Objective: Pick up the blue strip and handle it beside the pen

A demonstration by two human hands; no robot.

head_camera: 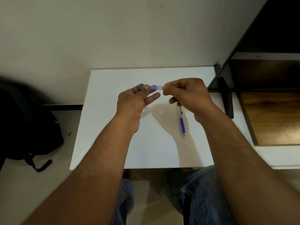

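Hands on blue tube above table

2 hands, 1 blue tube, 1 pen, 1 table, 1 backpack.

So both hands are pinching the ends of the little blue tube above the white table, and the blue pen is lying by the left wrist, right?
Not quite. The head view shows the blue pen lying on the white table by the right wrist, not the left. The rest holds: the left hand and right hand each pinch an end of the little blue tube above the table.
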